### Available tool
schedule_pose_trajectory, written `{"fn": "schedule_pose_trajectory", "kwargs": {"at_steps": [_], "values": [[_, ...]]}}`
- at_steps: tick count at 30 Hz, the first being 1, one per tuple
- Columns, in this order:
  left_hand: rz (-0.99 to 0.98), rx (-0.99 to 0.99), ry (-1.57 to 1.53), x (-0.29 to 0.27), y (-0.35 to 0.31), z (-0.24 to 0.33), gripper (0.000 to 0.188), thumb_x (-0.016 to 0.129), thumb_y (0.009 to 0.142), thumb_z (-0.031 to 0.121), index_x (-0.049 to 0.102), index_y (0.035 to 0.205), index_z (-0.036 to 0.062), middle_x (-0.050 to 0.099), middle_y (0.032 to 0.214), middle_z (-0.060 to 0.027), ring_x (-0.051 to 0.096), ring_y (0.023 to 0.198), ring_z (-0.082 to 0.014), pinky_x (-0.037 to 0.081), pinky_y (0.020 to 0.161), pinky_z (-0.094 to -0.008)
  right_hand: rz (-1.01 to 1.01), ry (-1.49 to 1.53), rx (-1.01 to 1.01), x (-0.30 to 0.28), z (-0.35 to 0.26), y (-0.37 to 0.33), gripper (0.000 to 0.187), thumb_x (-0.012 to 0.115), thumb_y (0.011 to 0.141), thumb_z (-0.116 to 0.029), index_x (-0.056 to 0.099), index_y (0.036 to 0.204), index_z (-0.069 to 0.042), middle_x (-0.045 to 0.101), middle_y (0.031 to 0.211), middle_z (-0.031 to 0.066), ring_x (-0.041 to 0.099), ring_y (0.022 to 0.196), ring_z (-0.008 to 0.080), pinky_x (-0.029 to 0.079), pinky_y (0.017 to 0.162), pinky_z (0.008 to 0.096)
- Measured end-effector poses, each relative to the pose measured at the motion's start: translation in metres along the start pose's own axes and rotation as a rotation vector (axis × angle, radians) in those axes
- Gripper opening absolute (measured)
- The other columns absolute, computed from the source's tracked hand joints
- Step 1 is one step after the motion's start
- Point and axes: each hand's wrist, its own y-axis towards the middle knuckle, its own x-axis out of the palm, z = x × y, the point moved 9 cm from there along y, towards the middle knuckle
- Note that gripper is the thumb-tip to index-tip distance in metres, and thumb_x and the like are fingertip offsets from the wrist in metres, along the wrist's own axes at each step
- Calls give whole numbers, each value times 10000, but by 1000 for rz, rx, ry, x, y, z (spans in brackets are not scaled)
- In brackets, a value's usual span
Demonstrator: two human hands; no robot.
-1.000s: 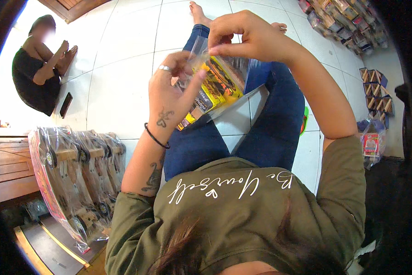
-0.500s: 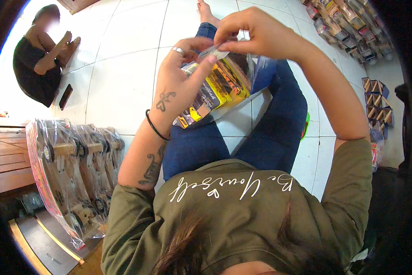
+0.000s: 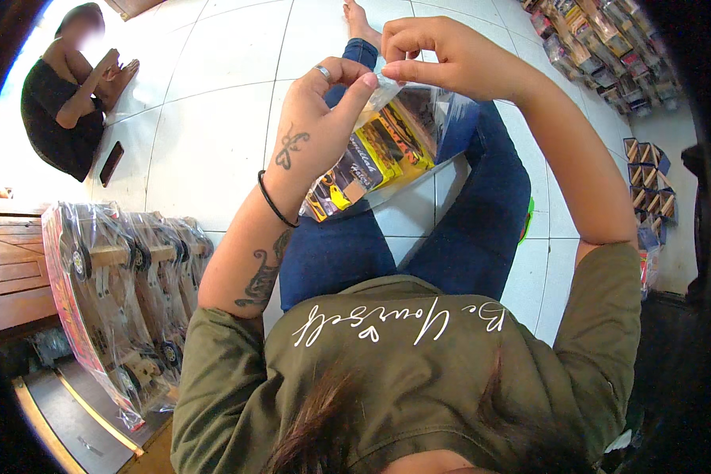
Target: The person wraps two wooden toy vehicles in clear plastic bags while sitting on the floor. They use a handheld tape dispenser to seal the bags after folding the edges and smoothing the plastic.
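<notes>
Lying at a slant across your legs, the clear bag is covering a yellow-and-black printed package, and a dark blue panel is showing at its right end. Your left hand is pinching the bag's upper edge between thumb and forefinger, with a ring circling one finger. Your right hand is hovering just beside it, thumb and forefinger curling close together at the same edge; I cannot tell whether they are gripping the plastic. A black band is circling your left wrist.

Below the bag, you are wearing blue jeans and, nearer the camera, an olive shirt. White tiles are stretching out around you. To your left, wrapped wooden toys with black wheels are standing beside brown wooden furniture. Farther off, another person in dark clothes is sitting on the floor near a dark phone. On your right, wood-and-blue pieces are standing in a stack by the wall, and wrapped packages are crowding the far corner.
</notes>
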Motion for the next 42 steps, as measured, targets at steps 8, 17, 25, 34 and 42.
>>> {"fn": "schedule_pose_trajectory", "kwargs": {"at_steps": [8,17,25,34,42], "values": [[-126,-313,-347,13,-4,-26,261,583,944,237,652,979,-12,663,821,-62,619,704,-99,498,648,-226,285,-623,-433,5,-55,-23,154,671,862,-244,656,905,-97,607,875,26,559,952,231,392,865,413],[-24,316,343,-1,0,35,257,669,863,230,659,956,-9,686,821,-105,658,733,-201,519,719,-325,-58,-236,-225,12,-23,-3,133,638,890,-228,657,935,-104,625,912,47,555,934,226,374,854,401],[-286,39,371,-9,1,23,190,723,809,193,698,843,8,687,778,-106,665,845,-191,503,778,-331,-86,-320,-154,14,-16,-3,143,603,903,-181,611,878,-40,593,966,75,525,981,251,385,914,375],[-248,51,257,3,7,6,266,658,884,247,674,990,3,684,868,-112,652,811,-159,520,728,-285,25,-302,-162,13,-18,-5,139,639,869,-194,612,895,-60,589,976,65,537,986,245,391,921,389],[-378,-468,-195,19,1,-36,342,634,901,293,659,1027,-24,689,923,-105,643,884,-151,493,796,-260,325,-700,-384,13,-47,-34,233,742,734,-191,626,915,-103,621,990,24,575,1005,218,400,948,418]]}}
